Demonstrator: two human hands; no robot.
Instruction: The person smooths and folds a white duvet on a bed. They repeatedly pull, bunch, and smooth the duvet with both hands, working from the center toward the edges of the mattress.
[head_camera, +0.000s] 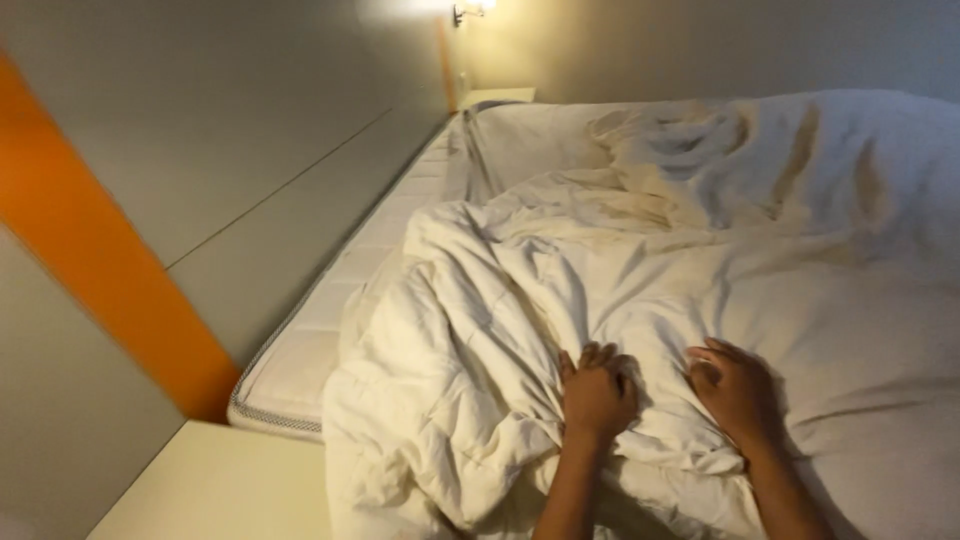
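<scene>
Two hands press down on a big white quilt that lies all bunched up on a bed. The left hand has its fingers curled tight, and its grip is closed on a fold of the quilt. The right hand sits just beside it, a little to the right. Its fingers are bent into the soft cloth too, so its grip is closed on the quilt as well. The two hands are near each other but do not touch.

The quilt covers most of the bed and is full of wrinkles. Along its left side, a strip of bare mattress shows, with a grey edge. Next to the mattress is a grey wall with an orange stripe. A small lamp glows far off at the top
</scene>
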